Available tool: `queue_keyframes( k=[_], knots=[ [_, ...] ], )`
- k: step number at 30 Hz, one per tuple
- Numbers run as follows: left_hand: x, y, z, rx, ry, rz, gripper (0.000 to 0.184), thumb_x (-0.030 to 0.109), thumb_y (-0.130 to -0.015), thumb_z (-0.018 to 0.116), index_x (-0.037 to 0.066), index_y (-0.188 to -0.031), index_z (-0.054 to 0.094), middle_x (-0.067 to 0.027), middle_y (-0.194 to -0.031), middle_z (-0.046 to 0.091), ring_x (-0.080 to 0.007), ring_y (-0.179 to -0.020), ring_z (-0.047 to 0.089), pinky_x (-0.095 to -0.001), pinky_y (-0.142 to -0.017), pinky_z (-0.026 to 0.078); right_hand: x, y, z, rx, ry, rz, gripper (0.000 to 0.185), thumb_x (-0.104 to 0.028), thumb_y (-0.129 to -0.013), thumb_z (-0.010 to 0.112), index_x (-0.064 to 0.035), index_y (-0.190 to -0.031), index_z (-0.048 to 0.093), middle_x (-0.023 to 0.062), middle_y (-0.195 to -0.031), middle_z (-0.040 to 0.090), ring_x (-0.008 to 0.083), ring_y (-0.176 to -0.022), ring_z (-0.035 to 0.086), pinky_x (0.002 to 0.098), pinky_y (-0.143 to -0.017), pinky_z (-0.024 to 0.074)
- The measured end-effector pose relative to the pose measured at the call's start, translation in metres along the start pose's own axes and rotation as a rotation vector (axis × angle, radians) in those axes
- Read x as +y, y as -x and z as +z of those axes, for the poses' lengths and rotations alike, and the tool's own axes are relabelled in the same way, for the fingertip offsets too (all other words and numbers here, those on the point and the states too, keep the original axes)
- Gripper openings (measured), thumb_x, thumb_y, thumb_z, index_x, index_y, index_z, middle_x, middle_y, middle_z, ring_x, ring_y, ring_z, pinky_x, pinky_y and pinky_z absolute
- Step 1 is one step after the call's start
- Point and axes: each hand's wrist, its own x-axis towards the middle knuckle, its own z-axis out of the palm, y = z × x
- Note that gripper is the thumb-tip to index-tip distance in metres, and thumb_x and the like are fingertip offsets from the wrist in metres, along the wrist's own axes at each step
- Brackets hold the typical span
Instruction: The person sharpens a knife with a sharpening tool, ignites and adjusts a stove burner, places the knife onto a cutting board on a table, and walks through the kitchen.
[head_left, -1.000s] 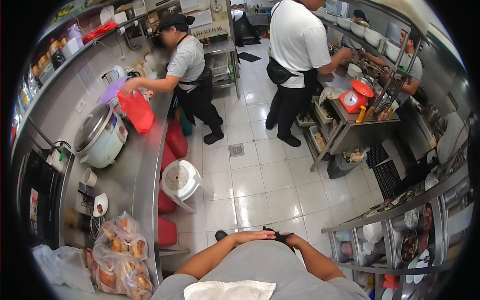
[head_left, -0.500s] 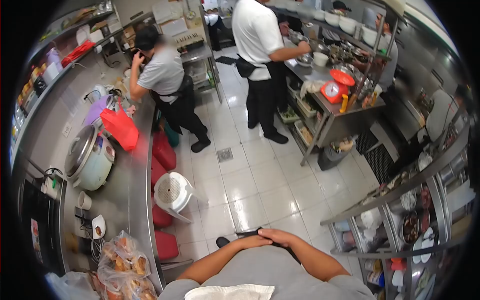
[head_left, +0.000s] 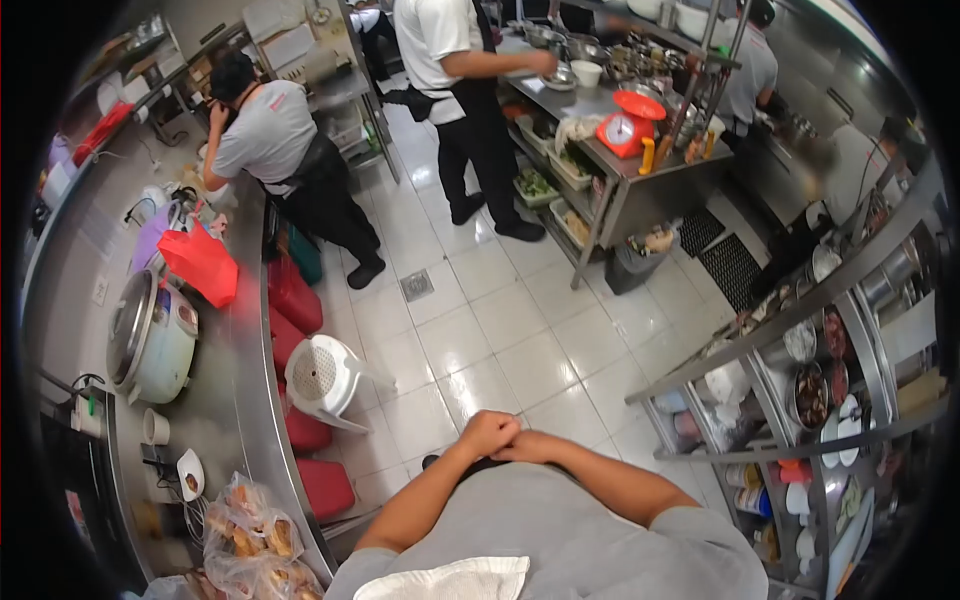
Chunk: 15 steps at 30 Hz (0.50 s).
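Observation:
My left hand [head_left: 489,434] is closed in a fist in front of my belly, touching my right hand. My right hand [head_left: 522,447] presses against it with the fingers curled; its fingertips are partly hidden behind the left. Whatever is between the fingers is hidden. A bit of black cloth [head_left: 483,465] shows just below the hands, at the front edge of my grey shirt [head_left: 540,510]. A white cloth [head_left: 445,580] lies over my chest at the bottom of the view.
A steel counter [head_left: 240,400] on the left bears a rice cooker [head_left: 165,345], a red bag [head_left: 200,262] and bagged bread [head_left: 250,530]. A white stool [head_left: 322,380] stands beside it. Co-workers stand ahead, near a worktable with a red scale [head_left: 628,125]. Shelves [head_left: 770,400] line the right.
My hands have drawn together and closed; the right fingers lay stretched over the left before. The view has turned slightly right. A co-worker's arm now reaches across the worktable.

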Motion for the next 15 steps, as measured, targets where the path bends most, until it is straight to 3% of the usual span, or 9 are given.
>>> queue_keyframes(
  k=[2, 4, 5, 6, 8, 10, 11, 12, 15],
  knots=[
    [-0.049, -0.003, 0.008, 0.054, -0.056, -0.101, 0.039, 0.036, -0.084, 0.052, 0.003, -0.065, 0.06, -0.0145, -0.058, 0.057, -0.023, -0.048, 0.053, -0.035, -0.051, 0.043, -0.072, 0.028, -0.034, -0.128, -0.054, 0.054, 0.032, -0.033, -0.088, 0.054, -0.0044, -0.098, 0.065, 0.0101, -0.096, 0.065, 0.0181, -0.091, 0.059, 0.0301, -0.082, 0.0449],
    [-0.079, 0.007, 0.008, -0.127, -0.105, -0.185, 0.039, 0.039, -0.084, 0.051, 0.005, -0.071, 0.064, -0.0125, -0.064, 0.062, -0.0247, -0.055, 0.059, -0.035, -0.055, 0.046, -0.089, 0.037, -0.039, -0.063, -0.101, -0.195, 0.029, -0.032, -0.089, 0.053, -0.0061, -0.093, 0.066, 0.0057, -0.091, 0.066, 0.0138, -0.087, 0.059, 0.0281, -0.079, 0.0448],
    [-0.085, 0.008, 0.008, -0.285, -0.432, 0.026, 0.036, 0.039, -0.085, 0.051, 0.008, -0.079, 0.066, -0.0102, -0.071, 0.065, -0.0252, -0.063, 0.062, -0.0339, -0.059, 0.048, -0.096, 0.04, -0.041, -0.091, -0.275, -0.175, 0.028, -0.031, -0.09, 0.053, -0.0069, -0.088, 0.066, 0.0015, -0.083, 0.065, 0.0096, -0.081, 0.057, 0.0251, -0.075, 0.0448],
    [-0.076, 0.023, 0.006, -0.257, -0.105, -0.129, 0.03, 0.037, -0.085, 0.053, 0.01, -0.086, 0.067, -0.0095, -0.076, 0.066, -0.0257, -0.066, 0.062, -0.0338, -0.061, 0.048, -0.106, 0.041, -0.047, -0.108, -0.364, -0.194, 0.029, -0.032, -0.09, 0.055, -0.0068, -0.077, 0.063, -0.0004, -0.076, 0.063, 0.0063, -0.072, 0.054, 0.0231, -0.068, 0.0437],
    [-0.077, 0.024, 0.034, 0.269, 0.068, 0.398, 0.028, 0.034, -0.084, 0.058, 0.007, -0.08, 0.067, -0.0096, -0.071, 0.066, -0.0228, -0.065, 0.063, -0.0334, -0.061, 0.049, -0.106, 0.032, -0.052, 0.082, -0.386, -0.155, 0.036, -0.033, -0.089, 0.056, -0.0062, -0.064, 0.055, -0.0022, -0.063, 0.055, 0.0047, -0.061, 0.047, 0.0223, -0.059, 0.0402],
    [-0.132, 0.031, 0.042, -0.137, -0.197, 0.016, 0.03, 0.031, -0.083, 0.061, 0.003, -0.073, 0.065, -0.0122, -0.064, 0.063, -0.0192, -0.06, 0.062, -0.0335, -0.059, 0.048, -0.09, 0.011, -0.053, 0.284, -0.375, -0.093, 0.043, -0.033, -0.088, 0.056, -0.0064, -0.057, 0.045, -0.0037, -0.052, 0.043, 0.0051, -0.053, 0.038, 0.0237, -0.05, 0.0342],
    [-0.102, 0.031, 0.032, -0.171, -0.198, -0.14, 0.035, 0.032, -0.083, 0.061, 0.0, -0.068, 0.063, -0.0163, -0.061, 0.059, -0.0177, -0.055, 0.06, -0.0345, -0.055, 0.045, -0.087, 0.005, -0.058, 0.378, -0.39, -0.116, 0.047, -0.033, -0.088, 0.056, -0.0059, -0.053, 0.041, -0.0048, -0.049, 0.033, 0.0058, -0.05, 0.031, 0.0251, -0.045, 0.0293],
    [-0.1, 0.035, 0.037, -0.044, 0.054, -0.058, 0.035, 0.031, -0.083, 0.06, -0.001, -0.07, 0.062, -0.0192, -0.062, 0.057, -0.0175, -0.05, 0.056, -0.0357, -0.051, 0.043, -0.078, 0.002, -0.061, 0.375, -0.4, -0.104, 0.047, -0.033, -0.088, 0.056, -0.0059, -0.053, 0.041, -0.0048, -0.049, 0.033, 0.0058, -0.05, 0.031, 0.0251, -0.045, 0.0293],
    [-0.072, 0.026, 0.021, -0.103, 0.022, -0.092, 0.033, 0.03, -0.083, 0.06, -0.001, -0.072, 0.062, -0.0197, -0.062, 0.057, -0.0154, -0.051, 0.053, -0.0345, -0.052, 0.044, -0.073, 0.005, -0.06, 0.414, -0.377, -0.102, 0.049, -0.034, -0.087, 0.057, -0.0042, -0.051, 0.042, -0.005, -0.05, 0.033, 0.0058, -0.05, 0.031, 0.0263, -0.044, 0.029]
  ],
)
